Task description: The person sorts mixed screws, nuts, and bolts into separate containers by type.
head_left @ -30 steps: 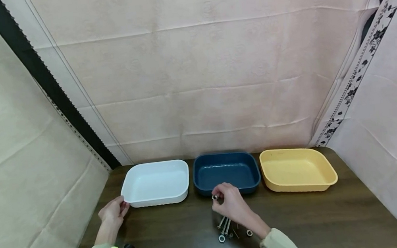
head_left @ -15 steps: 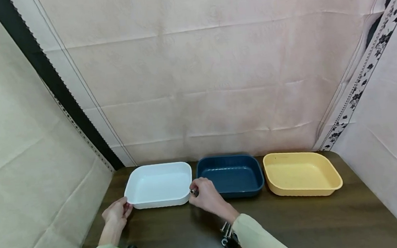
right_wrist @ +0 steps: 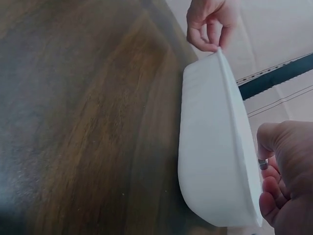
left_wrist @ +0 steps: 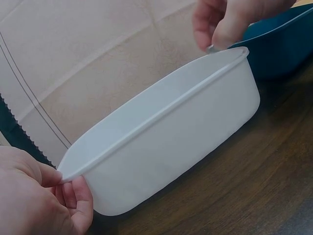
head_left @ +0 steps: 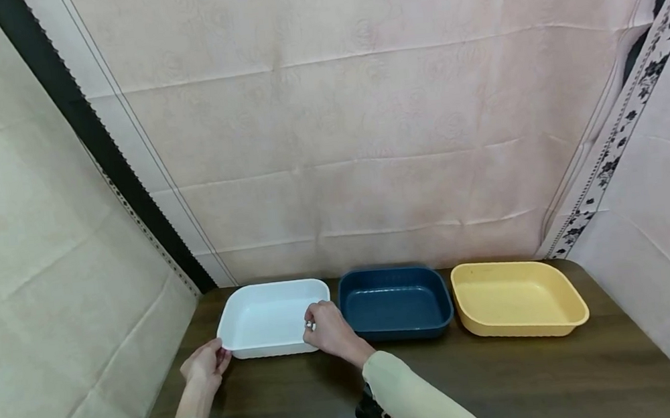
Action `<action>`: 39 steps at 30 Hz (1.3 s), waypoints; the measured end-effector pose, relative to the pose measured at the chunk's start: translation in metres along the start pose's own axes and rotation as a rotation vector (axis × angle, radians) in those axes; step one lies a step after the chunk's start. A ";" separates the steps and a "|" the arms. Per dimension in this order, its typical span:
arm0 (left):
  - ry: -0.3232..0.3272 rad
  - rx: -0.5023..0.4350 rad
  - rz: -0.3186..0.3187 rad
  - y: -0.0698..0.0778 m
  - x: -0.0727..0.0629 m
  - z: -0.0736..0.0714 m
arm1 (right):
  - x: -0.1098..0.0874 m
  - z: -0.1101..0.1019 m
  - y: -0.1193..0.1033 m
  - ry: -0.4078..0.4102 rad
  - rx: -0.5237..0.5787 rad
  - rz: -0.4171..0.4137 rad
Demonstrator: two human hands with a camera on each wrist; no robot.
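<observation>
At its near left corner, the rim of the white tray point(head_left: 260, 317) is pinched between thumb and fingers of my left hand point(head_left: 203, 367). My right hand point(head_left: 333, 330) is over the near right part of that tray, pinching a small metal nut point(head_left: 310, 324) between thumb and fingertips. In the right wrist view the nut point(right_wrist: 263, 164) shows as a short silvery piece beside the tray's rim. The left wrist view has the right hand point(left_wrist: 227, 22) just above the tray's far end, with the tray's inside visible only in part.
A dark blue tray point(head_left: 397, 327) and a yellow tray point(head_left: 522, 330) stand in a row to the right on the brown wooden table point(head_left: 293, 401). A nut point(head_left: 387, 417) lies by the right wrist; the sleeve covers that area. Cloth walls point(head_left: 364, 132) enclose the back and sides.
My right hand has moved left with the nut, from before the blue tray to over the white tray. Its forearm now covers the bolts on the table. The left hand keeps its grip.
</observation>
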State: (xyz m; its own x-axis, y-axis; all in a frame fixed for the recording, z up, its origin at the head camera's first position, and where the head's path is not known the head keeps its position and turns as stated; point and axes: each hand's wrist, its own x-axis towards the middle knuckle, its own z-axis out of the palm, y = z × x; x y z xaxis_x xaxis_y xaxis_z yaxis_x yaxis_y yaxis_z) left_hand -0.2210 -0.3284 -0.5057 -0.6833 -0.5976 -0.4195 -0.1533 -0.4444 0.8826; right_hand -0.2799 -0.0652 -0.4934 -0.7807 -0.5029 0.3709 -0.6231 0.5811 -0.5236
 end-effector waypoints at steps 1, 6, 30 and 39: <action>0.003 -0.003 0.002 0.000 -0.001 0.000 | 0.002 0.002 0.000 0.000 -0.011 -0.004; 0.010 -0.008 0.011 0.000 -0.002 0.001 | 0.010 0.013 0.001 -0.011 -0.041 -0.030; 0.024 0.050 -0.011 -0.005 0.004 0.003 | 0.011 0.014 0.003 -0.046 -0.001 0.002; 0.025 0.028 -0.016 -0.005 0.009 0.003 | -0.004 -0.018 0.007 0.058 0.110 0.021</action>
State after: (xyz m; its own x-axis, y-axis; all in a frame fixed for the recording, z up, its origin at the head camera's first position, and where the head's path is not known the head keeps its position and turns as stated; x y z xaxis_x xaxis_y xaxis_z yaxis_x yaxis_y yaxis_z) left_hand -0.2286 -0.3291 -0.5131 -0.6628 -0.6072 -0.4382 -0.1840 -0.4353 0.8813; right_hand -0.2820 -0.0471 -0.4847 -0.7970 -0.4515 0.4013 -0.6001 0.5156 -0.6116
